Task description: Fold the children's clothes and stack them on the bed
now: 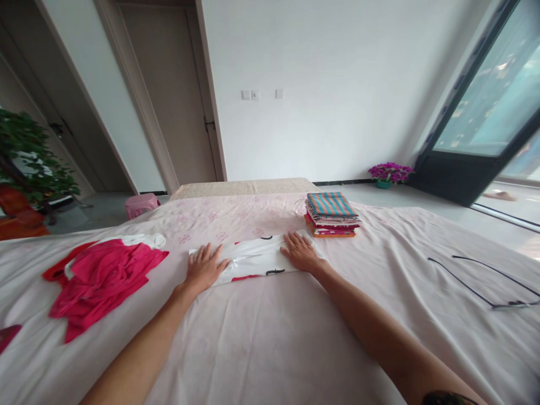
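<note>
A white garment (255, 256) with red and black print lies folded into a long flat strip on the pale pink sheet (248, 337). My left hand (205, 266) rests flat on its left end, fingers spread. On its right end lies my right hand (300, 252), also flat with the fingers apart. Just beyond my right hand stands a neat stack of folded cloths (332, 215), topped by a blue and orange checked one. To the left of my left hand is a crumpled heap of pink clothes (107, 278), with red and white pieces under it.
Eyeglasses (493, 306) lie on the sheet at the right. A pink stool (142, 205) stands beyond the left edge. Farther off are a leafy plant (31, 160), a closed door (169, 95), purple flowers (390, 173) by the wall and a dark-framed glass door (476, 112).
</note>
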Demonstrator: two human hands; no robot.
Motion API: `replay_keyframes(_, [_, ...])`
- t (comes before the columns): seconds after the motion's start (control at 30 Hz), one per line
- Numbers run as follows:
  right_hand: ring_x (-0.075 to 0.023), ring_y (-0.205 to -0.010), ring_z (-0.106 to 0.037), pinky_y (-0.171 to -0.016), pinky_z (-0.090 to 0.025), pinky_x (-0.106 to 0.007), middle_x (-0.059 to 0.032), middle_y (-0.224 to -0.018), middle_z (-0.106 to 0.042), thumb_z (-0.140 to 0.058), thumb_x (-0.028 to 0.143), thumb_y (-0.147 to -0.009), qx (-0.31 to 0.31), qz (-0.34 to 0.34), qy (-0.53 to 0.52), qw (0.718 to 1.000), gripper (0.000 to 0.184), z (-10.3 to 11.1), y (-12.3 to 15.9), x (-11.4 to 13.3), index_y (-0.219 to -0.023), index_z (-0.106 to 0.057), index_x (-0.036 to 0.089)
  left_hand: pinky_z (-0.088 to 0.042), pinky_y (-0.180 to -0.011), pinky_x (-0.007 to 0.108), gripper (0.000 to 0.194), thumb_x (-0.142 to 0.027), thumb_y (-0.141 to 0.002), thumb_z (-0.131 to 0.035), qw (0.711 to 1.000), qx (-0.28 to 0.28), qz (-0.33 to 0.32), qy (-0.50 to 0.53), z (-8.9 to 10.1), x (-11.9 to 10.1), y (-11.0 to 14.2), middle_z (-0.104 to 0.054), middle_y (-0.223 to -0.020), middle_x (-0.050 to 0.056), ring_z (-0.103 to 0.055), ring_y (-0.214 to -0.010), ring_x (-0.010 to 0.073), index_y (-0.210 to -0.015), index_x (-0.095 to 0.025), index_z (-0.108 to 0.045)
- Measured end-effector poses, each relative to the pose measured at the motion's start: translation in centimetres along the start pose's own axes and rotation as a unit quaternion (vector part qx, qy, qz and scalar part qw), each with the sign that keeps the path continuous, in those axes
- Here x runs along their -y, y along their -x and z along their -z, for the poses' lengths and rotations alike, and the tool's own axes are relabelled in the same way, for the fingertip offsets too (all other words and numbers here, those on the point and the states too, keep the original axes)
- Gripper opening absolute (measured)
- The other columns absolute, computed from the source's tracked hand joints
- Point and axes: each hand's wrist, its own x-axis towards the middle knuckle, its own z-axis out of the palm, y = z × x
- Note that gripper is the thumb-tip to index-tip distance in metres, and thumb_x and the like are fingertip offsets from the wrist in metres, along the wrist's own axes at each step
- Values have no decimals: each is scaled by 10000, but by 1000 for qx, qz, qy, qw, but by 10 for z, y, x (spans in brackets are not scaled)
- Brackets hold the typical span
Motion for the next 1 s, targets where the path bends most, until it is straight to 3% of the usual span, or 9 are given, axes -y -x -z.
replay_keyframes(0.17, [-303, -1469, -253, -1180, -197, -466, -175, -1578, -325, -322, 473, -1013, -4, -50, 16, 999, 638, 8, 3, -17, -1510, -370, 76, -254, -1078, 684, 621, -571, -920, -448, 999, -36, 20, -3, 9, -5, 7, -417, -1523, 218, -345, -1417, 428, -1428, -218, -500])
replay_keyframes(0.27, [-307, -1395, -367, -1149, -226, -477, -205, -1474, -468, -378, 403, -1005, -28, -53, 10, 998, 532, 18, 5, -3, -1414, -490, 82, -278, -1130, 607, 432, -395, -919, -508, 994, -89, -44, 44, 19, -14, 6, -503, -1473, 164, -383, -1410, 362, -1290, -205, -624])
replay_keyframes(0.4, [-235, -1356, -414, -1131, -255, -412, -136, -1452, -504, -388, 293, -1003, -63, 60, -43, 995, 427, 29, 9, 36, -1395, -496, 162, -453, -1061, 377, 367, -307, -972, -389, 968, -81, -140, 191, 29, -33, -7, -690, -1243, 72, -603, -1209, 206, -1174, -232, -686])
replay_keyframes(0.5, [-219, -1228, -514, -1042, -355, -362, -94, -1303, -607, -420, 278, -990, -52, 123, -70, 989, 352, 32, 12, 61, -1299, -575, 211, -484, -1012, 341, 378, -342, -987, -375, 963, -42, -157, 215, 28, -49, -16, -716, -1184, 53, -644, -1137, 192, -1182, -246, -683])
replay_keyframes(0.6, [-231, -1067, -563, -891, -429, -343, -92, -1136, -640, -444, 216, -961, -45, 129, -50, 989, 282, 33, 15, 66, -1143, -660, 224, -425, -1087, 363, 385, -354, -977, -420, 967, -3, -187, 171, 22, -57, -19, -660, -1302, 85, -574, -1253, 213, -1235, -209, -666])
replay_keyframes(0.7, [-250, -1040, -540, -825, -437, -342, -110, -1102, -617, -450, 178, -944, -60, 100, -27, 993, 277, 33, 17, 57, -1095, -678, 216, -369, -1136, 408, 407, -382, -979, -432, 969, -1, -209, 130, 14, -60, -14, -578, -1412, 97, -493, -1340, 232, -1288, -218, -640])
replay_keyframes(0.87, [-255, -1064, -500, -872, -408, -363, -109, -1159, -583, -486, 155, -912, -53, 114, -19, 992, 333, 35, 16, 44, -1182, -662, 240, -317, -1142, 543, 417, -391, -952, -486, 974, 6, -207, 95, 11, -62, -7, -486, -1500, 72, -391, -1413, 300, -1355, -339, -585])
replay_keyframes(1.0, [-245, -1054, -500, -890, -389, -370, -85, -1169, -584, -500, 152, -891, -46, 131, -21, 990, 396, 37, 17, 40, -1240, -633, 284, -280, -1137, 588, 429, -364, -952, -478, 975, 31, -207, 80, 13, -62, -6, -435, -1542, 47, -352, -1436, 312, -1373, -397, -550])
